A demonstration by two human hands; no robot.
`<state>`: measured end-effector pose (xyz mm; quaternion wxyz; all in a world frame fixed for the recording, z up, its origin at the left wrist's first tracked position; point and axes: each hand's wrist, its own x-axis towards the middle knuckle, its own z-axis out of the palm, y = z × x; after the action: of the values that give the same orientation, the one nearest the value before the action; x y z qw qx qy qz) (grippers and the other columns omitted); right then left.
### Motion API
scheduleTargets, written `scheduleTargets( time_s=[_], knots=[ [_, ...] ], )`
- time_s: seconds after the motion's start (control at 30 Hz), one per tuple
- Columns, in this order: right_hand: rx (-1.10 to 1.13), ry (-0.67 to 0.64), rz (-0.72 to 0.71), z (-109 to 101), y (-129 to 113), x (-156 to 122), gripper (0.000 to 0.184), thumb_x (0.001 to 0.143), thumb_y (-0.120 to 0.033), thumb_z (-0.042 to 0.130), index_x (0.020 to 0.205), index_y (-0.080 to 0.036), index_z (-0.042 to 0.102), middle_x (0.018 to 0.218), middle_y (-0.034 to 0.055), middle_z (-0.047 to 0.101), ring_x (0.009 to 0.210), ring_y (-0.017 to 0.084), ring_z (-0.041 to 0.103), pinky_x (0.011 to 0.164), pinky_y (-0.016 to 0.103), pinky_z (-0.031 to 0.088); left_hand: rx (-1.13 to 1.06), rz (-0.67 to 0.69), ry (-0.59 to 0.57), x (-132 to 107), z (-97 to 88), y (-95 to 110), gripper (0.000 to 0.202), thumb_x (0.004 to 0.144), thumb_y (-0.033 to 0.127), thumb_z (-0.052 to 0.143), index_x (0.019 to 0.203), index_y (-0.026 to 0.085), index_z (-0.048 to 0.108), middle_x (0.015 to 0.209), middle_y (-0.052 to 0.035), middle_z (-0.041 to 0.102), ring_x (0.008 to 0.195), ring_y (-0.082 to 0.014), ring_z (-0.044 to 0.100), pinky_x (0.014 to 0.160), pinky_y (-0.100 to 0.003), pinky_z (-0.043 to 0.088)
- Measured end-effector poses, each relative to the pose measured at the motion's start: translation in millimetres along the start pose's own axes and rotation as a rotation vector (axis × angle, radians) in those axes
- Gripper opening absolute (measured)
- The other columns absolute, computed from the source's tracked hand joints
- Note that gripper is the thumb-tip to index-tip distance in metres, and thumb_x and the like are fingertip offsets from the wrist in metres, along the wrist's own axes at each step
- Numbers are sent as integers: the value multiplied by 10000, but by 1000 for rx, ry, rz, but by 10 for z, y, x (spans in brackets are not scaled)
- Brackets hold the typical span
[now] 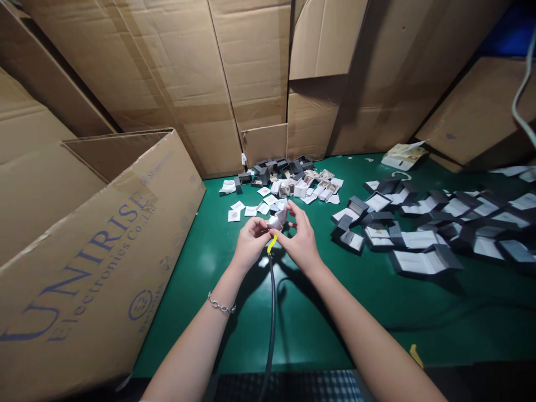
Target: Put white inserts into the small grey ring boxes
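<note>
The small pale piece (279, 219) sits between the two hands above the green bench (335, 324). The thumb and forefinger of the left hand (250, 241) pinch its lower left edge, and the fingertips of the right hand (301, 239) pinch its right side. Both grips are closed on it, with the other right fingers curled loosely above. It is held slightly tilted and is too small to tell just what it is. Just below it, where the two grips meet, a yellow tab (272, 243) hangs down. From there a black cable (271, 318) runs back toward the person between the forearms. A silver bracelet (221, 305) circles the left wrist. Beyond the hands lies a heap of small dark boxes and white cards (288, 177) — its nearest cards are close to the fingertips. To the right spreads a scatter of open dark cases with white linings (419, 241). A large cardboard carton (96, 251) printed with blue lettering stands at the left of the bench.
</note>
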<state>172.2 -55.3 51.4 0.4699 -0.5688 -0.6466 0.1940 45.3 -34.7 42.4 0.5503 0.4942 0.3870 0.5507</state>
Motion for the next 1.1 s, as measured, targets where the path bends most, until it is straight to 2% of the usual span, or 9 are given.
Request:
scheduleTargets(
  time_s=[0.2,0.4,0.57,0.77,0.93,1.1],
  knots=[
    [249,48,-5,14,62,31,736,676,-287,655,1343,-245,346,1272,109,477,1147,226,467,861,366,471,-41,-37,-92,-26,-13,34,305,602,224,722,690,173,435,671,39,559,632,-78,547,625,-196,435],
    [269,8,-40,-16,74,39,773,663,-298,680,1348,-259,323,1288,99,486,1183,228,458,896,381,462,-43,-13,-85,-29,-31,79,259,630,192,699,679,163,446,671,43,538,638,-62,521,640,-179,413],
    [245,-24,-93,-42,90,49,775,660,-258,674,1348,-260,317,1249,81,519,1155,215,484,926,375,445,-63,-25,-125,-22,-63,69,223,644,173,674,694,164,457,676,33,555,652,-76,535,650,-192,417],
    [150,-15,-154,-41,79,45,655,667,-231,647,1277,-222,408,1191,93,546,1081,223,519,891,387,460,-157,-102,-108,-27,-87,111,189,558,93,589,703,164,490,669,36,570,626,-88,549,626,-201,435],
    [81,10,-238,-46,64,44,484,707,-221,606,1176,-209,491,1143,93,572,1050,221,528,861,380,469,-243,-164,-60,-37,-87,172,126,625,190,593,733,162,535,668,25,583,618,-95,579,627,-210,466],
    [40,11,-310,-41,40,21,427,717,-186,576,1137,-214,509,1085,79,593,1010,211,544,868,373,461,-234,-212,-34,-38,-106,166,160,692,304,615,747,167,553,660,31,588,612,-90,598,600,-188,471]
  ],
)
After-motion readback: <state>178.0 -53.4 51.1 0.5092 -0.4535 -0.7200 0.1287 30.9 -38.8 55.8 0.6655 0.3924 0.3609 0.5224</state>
